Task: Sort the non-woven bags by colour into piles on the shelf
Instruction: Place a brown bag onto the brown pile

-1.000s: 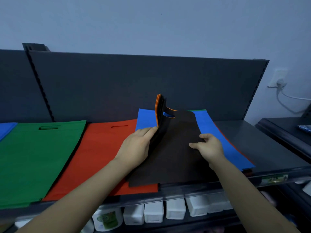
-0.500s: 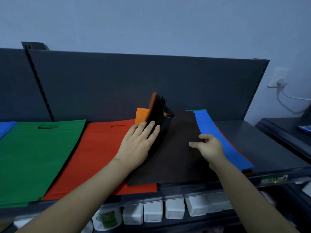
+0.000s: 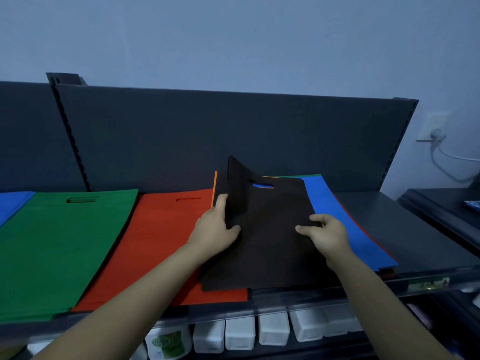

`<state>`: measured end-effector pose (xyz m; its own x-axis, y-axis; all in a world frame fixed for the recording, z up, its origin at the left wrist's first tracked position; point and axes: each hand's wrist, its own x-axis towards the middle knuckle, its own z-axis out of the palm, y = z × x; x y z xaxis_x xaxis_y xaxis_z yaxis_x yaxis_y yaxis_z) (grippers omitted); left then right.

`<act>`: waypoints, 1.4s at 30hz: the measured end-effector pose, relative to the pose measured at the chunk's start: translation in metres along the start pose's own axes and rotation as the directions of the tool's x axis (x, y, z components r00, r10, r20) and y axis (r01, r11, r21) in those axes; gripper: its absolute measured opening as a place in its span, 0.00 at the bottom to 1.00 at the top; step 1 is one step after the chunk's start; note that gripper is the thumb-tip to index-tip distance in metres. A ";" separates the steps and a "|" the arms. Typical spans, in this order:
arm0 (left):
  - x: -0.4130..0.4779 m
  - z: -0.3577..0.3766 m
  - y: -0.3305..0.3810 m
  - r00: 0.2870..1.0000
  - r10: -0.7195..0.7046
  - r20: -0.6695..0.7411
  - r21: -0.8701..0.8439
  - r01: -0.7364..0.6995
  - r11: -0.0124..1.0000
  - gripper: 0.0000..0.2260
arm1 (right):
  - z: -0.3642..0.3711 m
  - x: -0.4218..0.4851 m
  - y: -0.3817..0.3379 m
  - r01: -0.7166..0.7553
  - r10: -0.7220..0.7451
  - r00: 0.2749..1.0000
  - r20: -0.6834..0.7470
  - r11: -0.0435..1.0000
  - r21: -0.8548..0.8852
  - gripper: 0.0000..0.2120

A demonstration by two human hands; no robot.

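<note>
A black bag lies on top of a mixed stack on the shelf, its far left corner lifted. My left hand pinches the black bags' left edge, thumb on top. My right hand grips the right edge of the top black bag. Under the black bags show a blue bag, a thin orange edge, and slivers of green and red. To the left lie a red pile, a green pile and a blue pile.
The dark shelf has bare surface at the right. A back panel rises behind the bags. White bottles stand on the shelf below. A wall socket with a cable is at the far right, beside another dark surface.
My left hand lowered the lifted bundle of bags and slid from its face to pinch its left edge. The orange face shrank to a thin edge. My right hand stayed on the right edge.
</note>
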<state>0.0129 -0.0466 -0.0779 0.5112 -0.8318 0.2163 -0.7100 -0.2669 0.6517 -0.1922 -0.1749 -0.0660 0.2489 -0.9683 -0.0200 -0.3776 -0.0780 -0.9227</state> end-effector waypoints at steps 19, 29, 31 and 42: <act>0.019 -0.016 0.003 0.952 -0.292 0.092 -0.419 0.302 0.856 0.28 | 0.005 -0.003 -0.003 0.002 -0.005 0.999 -0.036 0.997 -0.082 0.21; 0.004 -0.012 0.023 0.994 0.081 -0.072 0.254 -0.061 0.965 0.21 | 0.005 -0.004 -0.002 0.015 -0.018 0.999 -0.032 0.995 -0.102 0.21; -0.002 -0.011 0.024 0.985 0.159 -0.069 0.274 -0.135 0.952 0.17 | 0.005 -0.004 -0.002 0.019 -0.023 0.999 -0.033 0.995 -0.103 0.21; -0.006 0.001 0.016 0.885 0.419 -0.202 0.636 -0.207 0.743 0.16 | 0.005 -0.006 -0.001 0.033 -0.037 0.999 -0.031 0.993 -0.110 0.20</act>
<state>-0.0017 -0.0466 -0.0693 0.2526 -0.7496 0.6117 -0.9416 -0.3360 -0.0229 -0.1889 -0.1674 -0.0671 0.2350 -0.9716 0.0255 -0.4651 -0.1355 -0.8748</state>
